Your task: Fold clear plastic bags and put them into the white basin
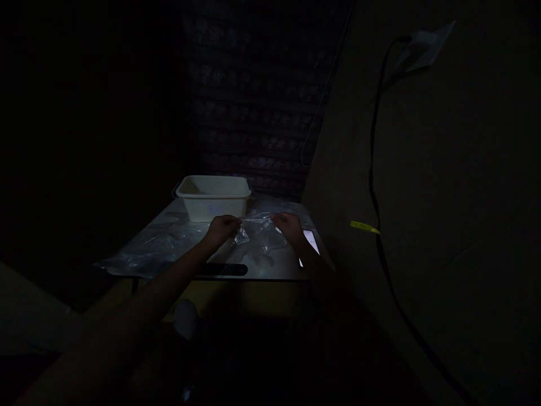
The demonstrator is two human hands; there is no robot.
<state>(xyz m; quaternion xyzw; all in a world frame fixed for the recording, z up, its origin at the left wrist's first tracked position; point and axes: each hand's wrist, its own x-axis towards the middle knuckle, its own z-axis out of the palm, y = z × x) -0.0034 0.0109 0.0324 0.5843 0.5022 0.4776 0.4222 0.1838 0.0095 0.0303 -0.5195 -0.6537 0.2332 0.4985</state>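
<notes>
In dim light, my left hand (224, 230) and my right hand (289, 226) are held a short way apart over a small table (270, 269). Between them stretches a clear plastic bag (256, 218), pinched at one end by each hand. Crinkled film hangs below my left fingers. Just behind my left hand stands a cream plastic tub (213, 206). A phone with a lit screen (310, 242) lies beside my right wrist, partly covered by it. The fingertips are too dark to see in detail.
More clear plastic (143, 251) spreads over the table's left side and past its edge. A dark slot (224, 269) lies along the front edge. At right, a black cable (372, 169) with a yellow tag (363, 226) hangs from a wall outlet (425, 48). Dark patterned curtain behind.
</notes>
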